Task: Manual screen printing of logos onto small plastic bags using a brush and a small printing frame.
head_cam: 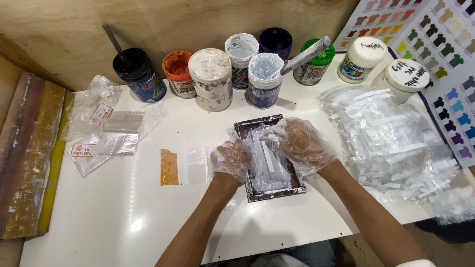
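White table (pixel 123 217), bearing a heap of clear plastic sleeves (pixel 391 133) at right and a row of paint tubs (pixel 210 79) along the far edge, one with a stirring stick (pixel 304 55) in it. Small dark framed screen (pixel 269 158), smeared white, lies at centre with its long axis running near to far; the left hand (pixel 230 159), gloved, presses flat with fingers spread on its left edge. The right hand (pixel 302 143), gloved and nearer the frame's far end, is closed around a small white-coated scraper (pixel 269 136) resting on the mesh.
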